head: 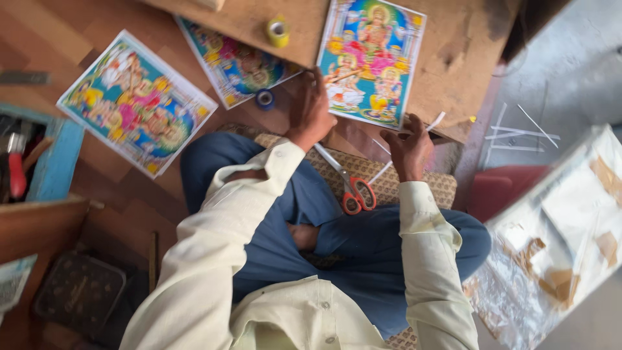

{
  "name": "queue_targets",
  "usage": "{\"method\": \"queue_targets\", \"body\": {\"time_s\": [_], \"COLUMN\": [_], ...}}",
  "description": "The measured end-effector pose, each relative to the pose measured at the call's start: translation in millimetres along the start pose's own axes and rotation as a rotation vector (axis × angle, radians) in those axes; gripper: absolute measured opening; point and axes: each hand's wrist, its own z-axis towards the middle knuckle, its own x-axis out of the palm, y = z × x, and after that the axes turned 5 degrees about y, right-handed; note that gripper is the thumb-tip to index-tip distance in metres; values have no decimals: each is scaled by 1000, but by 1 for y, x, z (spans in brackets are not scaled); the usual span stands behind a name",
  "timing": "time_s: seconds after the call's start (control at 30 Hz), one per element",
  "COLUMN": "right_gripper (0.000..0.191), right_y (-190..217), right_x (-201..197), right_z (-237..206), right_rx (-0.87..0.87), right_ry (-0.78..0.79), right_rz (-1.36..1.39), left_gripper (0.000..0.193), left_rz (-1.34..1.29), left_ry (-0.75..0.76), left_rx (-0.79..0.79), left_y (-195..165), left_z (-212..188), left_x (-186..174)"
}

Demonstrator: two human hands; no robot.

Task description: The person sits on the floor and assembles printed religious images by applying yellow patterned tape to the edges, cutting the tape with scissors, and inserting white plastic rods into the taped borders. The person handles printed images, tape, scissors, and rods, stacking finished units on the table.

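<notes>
The person sits cross-legged on a patterned mat (414,185), in blue trousers and a cream long-sleeved shirt, facing a low wooden counter (453,58) at twelve o'clock.

Left hand (310,113): fingers curled, pressing on the near left edge of a colourful devotional print (370,61) that lies flat on the counter. Whether the fingers pinch the paper or only pin it down cannot be told from this angle.

Right hand (408,146): closed around the print's lower right corner, at about one o'clock from the person's lap. A thin white strip (435,120) pokes out just beside this hand; whether the hand holds it cannot be told.

Scissors (350,185) with red-orange handles lie on the mat between the two forearms, blades pointing toward eleven o'clock, touched by neither hand.

A second print (236,65) sits at eleven o'clock, partly tucked under the counter's edge. A third print (137,104) lies on the wooden floor at ten o'clock, well apart from the hands. A yellow tape roll (278,30) stands on the counter at twelve o'clock; a blue tape roll (264,98) rests on the floor just beside the second print.

A blue box (58,162) with a red-handled tool (16,172) is at nine o'clock. Loose white strips (518,133) lie on the grey floor at two o'clock. A sheet-wrapped bundle (564,240) occupies three o'clock.
</notes>
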Motion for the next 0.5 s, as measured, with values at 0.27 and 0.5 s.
{"method": "queue_targets", "body": {"time_s": [0.27, 0.5], "right_gripper": [41, 16], "right_y": [37, -66], "right_x": [-96, -198], "right_z": [-142, -282], "right_rx": [-90, 414], "right_ry": [-354, -1017], "right_rz": [22, 390], "left_gripper": [94, 39], "left_rz": [-166, -333], "left_ry": [22, 82], "left_rx": [232, 398], "left_y": [-10, -66], "left_z": [-15, -23], "left_x": [-29, -57]}}
